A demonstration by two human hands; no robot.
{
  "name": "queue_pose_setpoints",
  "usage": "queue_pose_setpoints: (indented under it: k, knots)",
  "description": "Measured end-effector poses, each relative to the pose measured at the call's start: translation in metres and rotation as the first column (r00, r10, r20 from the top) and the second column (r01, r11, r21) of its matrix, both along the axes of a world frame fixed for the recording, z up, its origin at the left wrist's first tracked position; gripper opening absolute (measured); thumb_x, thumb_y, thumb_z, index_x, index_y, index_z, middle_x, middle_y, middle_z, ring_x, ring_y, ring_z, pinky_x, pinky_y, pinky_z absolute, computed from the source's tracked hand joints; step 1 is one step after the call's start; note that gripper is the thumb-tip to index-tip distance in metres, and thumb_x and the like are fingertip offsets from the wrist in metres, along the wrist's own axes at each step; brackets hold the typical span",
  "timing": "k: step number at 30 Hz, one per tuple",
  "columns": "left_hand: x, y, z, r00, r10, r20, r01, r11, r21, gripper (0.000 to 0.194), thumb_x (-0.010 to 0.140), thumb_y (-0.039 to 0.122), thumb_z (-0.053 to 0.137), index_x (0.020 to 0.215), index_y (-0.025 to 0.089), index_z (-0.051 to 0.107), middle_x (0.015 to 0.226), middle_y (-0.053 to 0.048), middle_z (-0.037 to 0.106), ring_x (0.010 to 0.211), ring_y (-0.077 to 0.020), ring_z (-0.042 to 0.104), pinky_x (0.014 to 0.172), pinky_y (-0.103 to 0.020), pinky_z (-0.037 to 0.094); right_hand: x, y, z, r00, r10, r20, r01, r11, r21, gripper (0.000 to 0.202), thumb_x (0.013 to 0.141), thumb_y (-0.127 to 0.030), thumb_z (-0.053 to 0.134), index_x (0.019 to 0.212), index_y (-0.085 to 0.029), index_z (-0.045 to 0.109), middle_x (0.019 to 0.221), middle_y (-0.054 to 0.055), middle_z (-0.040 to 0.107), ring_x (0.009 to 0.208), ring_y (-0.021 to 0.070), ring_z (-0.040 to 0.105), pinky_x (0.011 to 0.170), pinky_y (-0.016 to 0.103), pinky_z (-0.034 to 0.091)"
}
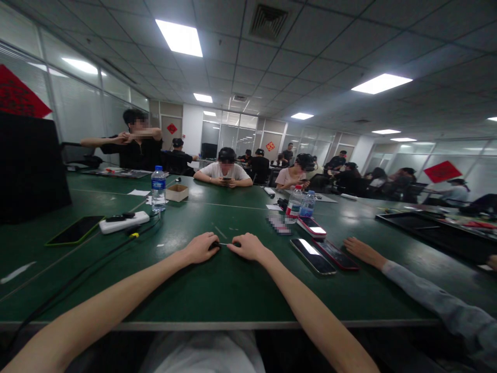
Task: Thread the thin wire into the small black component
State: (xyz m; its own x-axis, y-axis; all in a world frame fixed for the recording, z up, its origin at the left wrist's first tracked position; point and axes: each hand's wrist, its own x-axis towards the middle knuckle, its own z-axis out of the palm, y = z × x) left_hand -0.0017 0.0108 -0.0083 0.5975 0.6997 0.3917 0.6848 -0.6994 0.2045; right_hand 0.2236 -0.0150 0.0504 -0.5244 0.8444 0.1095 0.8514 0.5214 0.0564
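Both my hands rest on the green table (pixel 171 300), a short gap between them. The fingers of my left hand (pixel 202 248) are curled round a small dark object (pixel 214 245), too small to name. A thin light-coloured piece (pixel 222 244) spans the gap towards my right hand (pixel 248 246). My right hand is closed too, thumb and fingers pressed together at its end; a bit of something dark shows at the fingertips.
Phones (pixel 312 256) and bottles (pixel 295 203) stand or lie to the right, near another person's hand (pixel 365 252). At the left are a power strip (pixel 124 222), a green-edged phone (pixel 76 230), a bottle (pixel 158 189), a small box (pixel 177 193) and a black cable.
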Motion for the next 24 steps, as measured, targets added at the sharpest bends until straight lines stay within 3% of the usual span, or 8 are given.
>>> queue_pose_setpoints:
  k: [24]
  knots:
    - [0.0021, -0.0068, 0.0035, 0.999, -0.024, 0.026, 0.024, 1.0, 0.006, 0.026, 0.087, 0.036, 0.048, 0.107, 0.02, 0.054, 0.102, -0.007, 0.06, 0.095, -0.0217, 0.057, 0.084, -0.034, 0.044, -0.0006, -0.0009, 0.0004, 1.0, -0.019, -0.006, 0.019, 1.0, -0.014, 0.055, 0.089, -0.064, 0.033, 0.103, -0.025, 0.069, 0.098, 0.006, 0.07, 0.09, 0.0201, 0.063, 0.075, 0.025, 0.044]
